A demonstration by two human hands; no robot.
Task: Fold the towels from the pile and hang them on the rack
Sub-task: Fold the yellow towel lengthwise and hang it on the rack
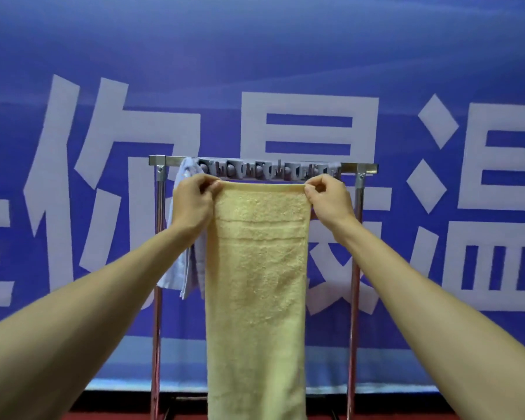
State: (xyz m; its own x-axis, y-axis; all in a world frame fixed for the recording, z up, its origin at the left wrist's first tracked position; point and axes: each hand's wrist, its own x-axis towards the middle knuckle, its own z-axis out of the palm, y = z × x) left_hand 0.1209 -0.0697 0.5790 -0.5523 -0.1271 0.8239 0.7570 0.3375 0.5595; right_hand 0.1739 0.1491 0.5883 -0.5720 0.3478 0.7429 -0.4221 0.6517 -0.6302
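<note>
Two bare hands were up at a chrome towel rack (352, 344), each pinching a top corner of a yellow terry towel (255, 283). The left hand (194, 197) had its thumb and curled fingers closed on the towel's upper left corner. The right hand (328, 197) gripped the upper right corner the same way, thumb against bent forefinger. Between them the towel's top edge ran taut and level, just below the rack's top rail (350, 167) and in front of it; whether the cloth touched the rail could not be told. From that edge the towel hung straight down in front of the rack as a long narrow strip. Woven bands crossed it a little way below the rail, and its lower end passed out of view at the bottom of the frame.

A grey plastic strip of hooks and clips (270, 170) was fixed along the rail, spanning most of its length, directly above the yellow towel's top edge. At the rail's left end a pale blue towel (182, 277) was draped over it, hanging down behind the left hand and wrist and partly hidden by the yellow towel. The rack's two upright posts dropped from the rail's ends towards a red floor (103, 415). Behind the rack stood a blue banner (255, 56) with large white Chinese characters, rising well above the rail.
</note>
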